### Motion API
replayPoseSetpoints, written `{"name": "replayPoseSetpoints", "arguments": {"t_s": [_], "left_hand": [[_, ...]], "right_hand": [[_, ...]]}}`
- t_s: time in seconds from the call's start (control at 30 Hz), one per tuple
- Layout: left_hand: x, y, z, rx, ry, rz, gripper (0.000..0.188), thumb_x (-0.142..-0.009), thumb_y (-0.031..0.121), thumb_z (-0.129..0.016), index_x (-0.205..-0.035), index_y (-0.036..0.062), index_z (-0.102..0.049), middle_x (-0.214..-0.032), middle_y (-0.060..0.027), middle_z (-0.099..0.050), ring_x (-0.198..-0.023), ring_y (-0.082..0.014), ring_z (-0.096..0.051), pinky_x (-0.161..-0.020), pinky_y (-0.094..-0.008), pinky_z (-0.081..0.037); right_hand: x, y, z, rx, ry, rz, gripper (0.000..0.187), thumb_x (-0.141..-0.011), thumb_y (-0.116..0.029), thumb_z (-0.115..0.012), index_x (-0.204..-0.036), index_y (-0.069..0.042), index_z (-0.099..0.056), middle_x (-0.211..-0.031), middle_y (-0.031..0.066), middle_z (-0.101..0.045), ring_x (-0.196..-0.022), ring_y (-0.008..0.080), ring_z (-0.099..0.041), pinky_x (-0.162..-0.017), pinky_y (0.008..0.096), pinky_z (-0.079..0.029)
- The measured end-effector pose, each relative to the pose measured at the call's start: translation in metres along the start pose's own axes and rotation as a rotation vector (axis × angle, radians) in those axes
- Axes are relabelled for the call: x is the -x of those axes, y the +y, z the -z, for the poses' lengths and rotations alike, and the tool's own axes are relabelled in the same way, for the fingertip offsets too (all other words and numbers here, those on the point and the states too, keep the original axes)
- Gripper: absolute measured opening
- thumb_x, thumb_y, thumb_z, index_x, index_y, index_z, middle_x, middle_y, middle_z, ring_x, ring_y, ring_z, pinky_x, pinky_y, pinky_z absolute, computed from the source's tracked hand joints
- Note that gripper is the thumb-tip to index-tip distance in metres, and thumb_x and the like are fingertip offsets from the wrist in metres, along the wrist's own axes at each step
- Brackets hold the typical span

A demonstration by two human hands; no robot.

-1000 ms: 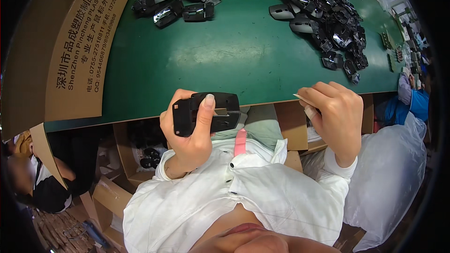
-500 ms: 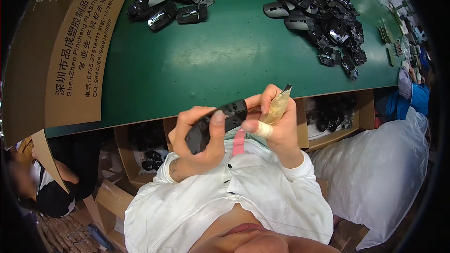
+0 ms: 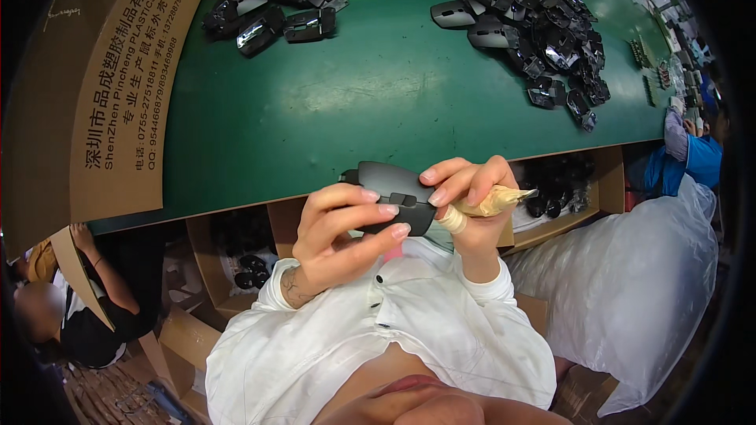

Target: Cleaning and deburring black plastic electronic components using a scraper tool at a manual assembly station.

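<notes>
My left hand [image 3: 335, 230] is closed round a dark computer mouse shell [image 3: 387, 179], fingers over its near side and wheel end. The shell's smooth matte top faces up, in front of my chest near the table's front edge. My right hand [image 3: 482, 224] pinches the shell's right end with thumb and fingers. Gripped in that same hand is a small blade with a handle wrapped in yellowish tape [image 3: 496, 201], its bare metal tip pointing right, away from the shell. Pale tape wraps my right thumb.
Mouse shells lie in a small pile [image 3: 272, 8] at the far left and a larger heap [image 3: 543, 31] at the far right of the green table [image 3: 339, 102]. A cardboard box [image 3: 126, 126] stands left, a full plastic bag [image 3: 622, 267] right. Other people sit at both sides.
The shell has turned from its ribbed inner side to its smooth top and is now held by both hands. The blade's tip has swung from pointing up to pointing right.
</notes>
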State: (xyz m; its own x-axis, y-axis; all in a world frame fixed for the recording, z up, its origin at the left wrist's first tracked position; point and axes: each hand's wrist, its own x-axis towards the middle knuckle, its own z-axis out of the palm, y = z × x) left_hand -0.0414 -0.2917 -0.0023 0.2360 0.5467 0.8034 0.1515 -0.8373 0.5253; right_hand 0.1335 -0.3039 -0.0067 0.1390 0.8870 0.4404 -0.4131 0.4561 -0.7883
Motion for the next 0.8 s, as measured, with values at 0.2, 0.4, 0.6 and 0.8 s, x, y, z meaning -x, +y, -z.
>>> {"name": "replayPoseSetpoints", "arguments": {"t_s": [0.2,0.4,0.6,0.8], "left_hand": [[0.005,0.005,0.003,-0.145,-0.006,-0.093,0.024,-0.072,0.004,-0.078,-0.093,0.0137,-0.074,-0.107,0.0002,-0.066,-0.101,-0.0176,-0.055,-0.085,-0.0327,-0.05],[0.006,0.008,0.004,-0.167,-0.018,-0.087,0.024,-0.072,0.004,-0.078,-0.092,0.0161,-0.074,-0.107,0.0028,-0.066,-0.101,-0.0159,-0.055,-0.088,-0.0334,-0.048],[0.008,0.001,0.002,-0.144,-0.01,-0.11,0.023,-0.072,0.004,-0.078,-0.092,0.0141,-0.074,-0.108,0.0015,-0.066,-0.101,-0.017,-0.056,-0.088,-0.0354,-0.048],[-0.007,-0.022,-0.013,-0.032,-0.038,0.174,0.027,-0.069,0.013,-0.082,-0.094,0.0085,-0.074,-0.109,-0.0042,-0.067,-0.102,-0.0252,-0.058,-0.089,-0.0386,-0.049]], "right_hand": [[0.003,0.005,-0.004,-0.13,0.025,-0.001,0.041,-0.07,0.014,-0.075,-0.084,-0.012,-0.047,-0.084,0.01,-0.07,-0.096,0.0293,-0.07,-0.079,0.0349,-0.058],[0.003,0.004,-0.003,-0.161,0.011,0.001,0.042,-0.069,0.016,-0.073,-0.085,-0.012,-0.047,-0.085,0.0083,-0.069,-0.097,0.0305,-0.07,-0.081,0.0369,-0.059],[0.0,0.001,-0.005,-0.177,0.034,0.012,0.038,-0.069,0.016,-0.073,-0.082,-0.011,-0.048,-0.086,0.0101,-0.071,-0.095,0.0291,-0.071,-0.078,0.0344,-0.059],[-0.02,-0.002,0.011,0.421,-0.03,0.092,0.03,-0.067,0.016,-0.069,-0.073,-0.008,-0.053,-0.088,0.0122,-0.073,-0.081,0.0216,-0.069,-0.069,0.0283,-0.056]]}}
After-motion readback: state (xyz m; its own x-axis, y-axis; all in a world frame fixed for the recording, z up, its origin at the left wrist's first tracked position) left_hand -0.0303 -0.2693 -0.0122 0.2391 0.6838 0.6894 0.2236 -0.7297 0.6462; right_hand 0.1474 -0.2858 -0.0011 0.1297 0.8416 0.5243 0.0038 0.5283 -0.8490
